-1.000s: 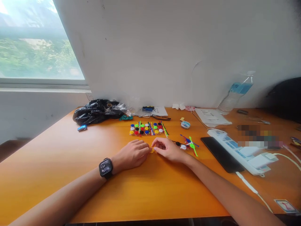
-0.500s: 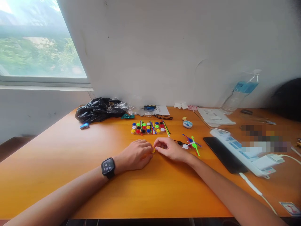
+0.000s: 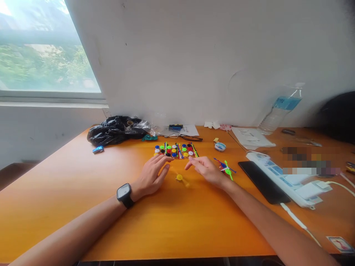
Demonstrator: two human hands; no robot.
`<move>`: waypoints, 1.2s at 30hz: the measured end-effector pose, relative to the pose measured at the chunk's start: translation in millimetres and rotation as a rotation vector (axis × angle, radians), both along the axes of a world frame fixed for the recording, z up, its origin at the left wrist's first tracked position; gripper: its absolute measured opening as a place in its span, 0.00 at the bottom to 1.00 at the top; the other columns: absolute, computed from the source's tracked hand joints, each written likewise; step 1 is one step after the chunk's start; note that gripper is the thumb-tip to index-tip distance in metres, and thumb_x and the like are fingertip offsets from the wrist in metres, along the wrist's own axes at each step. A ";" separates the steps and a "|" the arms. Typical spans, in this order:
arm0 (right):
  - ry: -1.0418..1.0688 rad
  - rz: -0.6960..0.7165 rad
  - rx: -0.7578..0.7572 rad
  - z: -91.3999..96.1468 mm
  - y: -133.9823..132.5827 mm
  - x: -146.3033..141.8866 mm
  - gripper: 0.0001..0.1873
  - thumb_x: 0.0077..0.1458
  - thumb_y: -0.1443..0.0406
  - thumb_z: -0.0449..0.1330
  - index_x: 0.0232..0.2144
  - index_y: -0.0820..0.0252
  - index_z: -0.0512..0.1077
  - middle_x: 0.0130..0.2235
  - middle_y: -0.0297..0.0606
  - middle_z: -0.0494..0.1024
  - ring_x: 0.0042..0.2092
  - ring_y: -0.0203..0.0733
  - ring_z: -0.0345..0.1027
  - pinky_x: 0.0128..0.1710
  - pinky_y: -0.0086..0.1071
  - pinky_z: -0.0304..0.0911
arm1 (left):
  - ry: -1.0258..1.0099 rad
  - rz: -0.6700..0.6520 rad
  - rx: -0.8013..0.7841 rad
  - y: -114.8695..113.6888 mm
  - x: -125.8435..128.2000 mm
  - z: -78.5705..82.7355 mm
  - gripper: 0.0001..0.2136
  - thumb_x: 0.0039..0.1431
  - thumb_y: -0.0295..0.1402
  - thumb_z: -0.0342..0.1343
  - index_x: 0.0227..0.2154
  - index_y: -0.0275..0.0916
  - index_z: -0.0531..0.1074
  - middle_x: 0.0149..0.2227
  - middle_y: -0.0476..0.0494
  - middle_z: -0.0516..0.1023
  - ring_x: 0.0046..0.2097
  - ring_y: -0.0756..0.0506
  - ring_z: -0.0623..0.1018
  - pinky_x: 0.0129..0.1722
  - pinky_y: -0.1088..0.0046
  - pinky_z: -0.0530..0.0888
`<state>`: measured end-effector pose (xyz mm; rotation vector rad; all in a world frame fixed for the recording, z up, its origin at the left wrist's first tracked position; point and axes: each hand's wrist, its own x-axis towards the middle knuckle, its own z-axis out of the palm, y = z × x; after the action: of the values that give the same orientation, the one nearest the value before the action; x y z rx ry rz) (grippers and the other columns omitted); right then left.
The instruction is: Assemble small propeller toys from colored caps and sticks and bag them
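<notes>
A small yellow round piece (image 3: 179, 178) stands on the table between my hands, touched by neither. A blurred yellow streak stretches out on both sides of it, as if it spins. My left hand (image 3: 153, 173), with a black watch on the wrist, is open to its left, thumb and fingers apart. To its right my right hand (image 3: 206, 170) holds nothing, its fingers loosely bent and parted. Just beyond the hands lie rows of colourful round pieces (image 3: 173, 150) and thin coloured sticks (image 3: 179, 151). Crossed coloured sticks with arrow-shaped ends (image 3: 227, 170) lie right of my right hand.
A black plastic bag (image 3: 111, 131) and a small blue packet (image 3: 98, 149) are at the back left. On the right are a black phone (image 3: 262, 181), a white power strip (image 3: 280, 177) with cables, a round container (image 3: 220, 146) and a water bottle (image 3: 280, 114).
Both hands have let go of the yellow piece and moved apart, the left to the left and the right to the right. The piece now stands alone with a blurred streak across it.
</notes>
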<state>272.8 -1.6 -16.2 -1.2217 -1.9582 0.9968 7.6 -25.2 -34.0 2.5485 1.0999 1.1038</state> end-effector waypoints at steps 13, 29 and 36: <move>0.049 -0.042 0.108 -8.9 -0.2 -4.8 0.26 0.67 0.46 0.55 0.30 0.60 0.76 0.24 0.30 0.59 0.25 0.35 0.49 0.26 0.33 0.44 | 0.145 -0.014 0.050 1.9 0.2 -1.9 0.11 0.76 0.33 0.47 0.53 0.42 0.72 0.46 0.39 0.79 0.47 0.39 0.76 0.50 0.59 0.74; 0.029 -0.035 0.162 -11.4 -1.2 -4.2 0.24 0.68 0.49 0.56 0.29 0.60 0.75 0.24 0.31 0.63 0.27 0.36 0.53 0.28 0.33 0.48 | 0.094 0.442 -0.003 47.1 -41.5 -23.8 0.11 0.70 0.38 0.54 0.52 0.42 0.72 0.51 0.40 0.79 0.52 0.35 0.76 0.52 0.56 0.74; 0.008 -0.018 0.172 -12.2 -0.9 -3.8 0.23 0.68 0.50 0.55 0.30 0.60 0.75 0.25 0.32 0.65 0.27 0.37 0.55 0.29 0.33 0.50 | 0.117 0.367 -0.096 52.0 -43.7 -31.3 0.18 0.74 0.41 0.49 0.60 0.41 0.68 0.57 0.38 0.77 0.58 0.35 0.74 0.59 0.53 0.72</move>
<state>269.1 -2.5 -28.4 -1.1354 -1.9779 0.8047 -36.1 26.8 -65.3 2.4232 1.6575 0.9521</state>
